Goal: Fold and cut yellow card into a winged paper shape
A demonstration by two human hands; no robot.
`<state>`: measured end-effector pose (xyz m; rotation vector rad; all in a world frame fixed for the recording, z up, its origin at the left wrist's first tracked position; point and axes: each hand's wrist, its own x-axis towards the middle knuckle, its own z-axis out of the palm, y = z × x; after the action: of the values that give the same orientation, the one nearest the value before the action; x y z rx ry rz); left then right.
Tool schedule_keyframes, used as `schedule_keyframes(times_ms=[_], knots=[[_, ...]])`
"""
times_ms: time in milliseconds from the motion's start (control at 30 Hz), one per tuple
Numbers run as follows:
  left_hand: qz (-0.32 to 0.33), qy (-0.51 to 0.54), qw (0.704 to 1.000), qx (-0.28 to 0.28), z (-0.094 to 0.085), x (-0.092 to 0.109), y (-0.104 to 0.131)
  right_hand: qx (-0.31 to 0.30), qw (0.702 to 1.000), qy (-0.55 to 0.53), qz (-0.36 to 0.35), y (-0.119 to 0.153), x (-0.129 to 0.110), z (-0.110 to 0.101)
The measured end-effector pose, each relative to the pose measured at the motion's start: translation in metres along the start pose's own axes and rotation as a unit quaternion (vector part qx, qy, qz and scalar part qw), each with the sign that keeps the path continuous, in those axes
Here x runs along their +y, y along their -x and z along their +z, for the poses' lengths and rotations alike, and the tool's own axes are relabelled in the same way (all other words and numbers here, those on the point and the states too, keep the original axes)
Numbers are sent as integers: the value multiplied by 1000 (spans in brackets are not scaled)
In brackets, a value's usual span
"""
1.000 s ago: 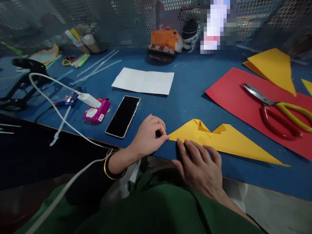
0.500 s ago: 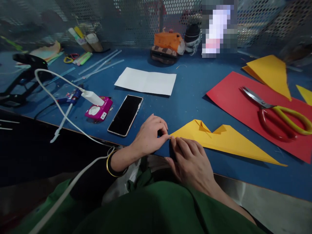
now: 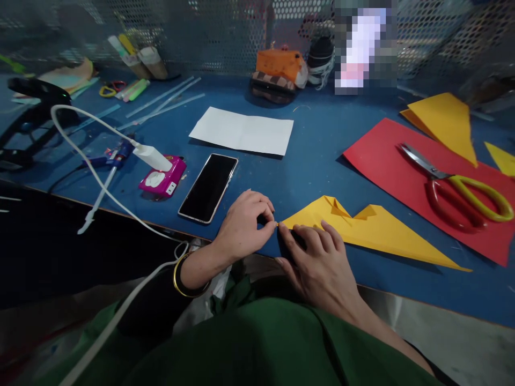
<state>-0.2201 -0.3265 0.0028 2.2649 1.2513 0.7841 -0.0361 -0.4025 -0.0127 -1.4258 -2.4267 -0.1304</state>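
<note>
A folded sheet of yellow paper (image 3: 382, 233) lies along the table's front edge, its top notched between two peaks and its ends tapering to points. My left hand (image 3: 243, 225) pinches the left tip of this paper between thumb and fingertips. Over the paper's lower edge lies my right hand (image 3: 324, 262), its index fingertip touching near the same tip. The other fingers of that hand are slightly bent and spread across the yellow surface, with the thumb apart.
To the right, scissors (image 3: 441, 175) rest on red paper (image 3: 370, 155), beside another folded yellow sheet (image 3: 446, 120). A phone (image 3: 208, 187), a purple socket adapter (image 3: 175, 172), a cable (image 3: 86, 163) and a blue glue gun (image 3: 120, 154) lie left. White paper (image 3: 241, 131) lies farther back.
My right hand's fingers have spread apart, the index finger stretching toward the paper's tip. My left hand keeps its pinch. The view has shifted slightly.
</note>
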Motion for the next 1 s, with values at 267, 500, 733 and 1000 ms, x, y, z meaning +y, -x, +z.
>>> schedule_keyframes(times_ms=[267,500,733,1000], knots=[[41,-49,994,92,6,13,20,-2,999,32,4,-6,-9,4],[146,-115,982,47,12,13,42,29,999,31,-6,8,-9,6],[187,-164,969,12,13,15,49,30,999,14,-16,3,-7,0],[190,-200,961,10,23,12,51,46,997,55,7,17,10,-8]])
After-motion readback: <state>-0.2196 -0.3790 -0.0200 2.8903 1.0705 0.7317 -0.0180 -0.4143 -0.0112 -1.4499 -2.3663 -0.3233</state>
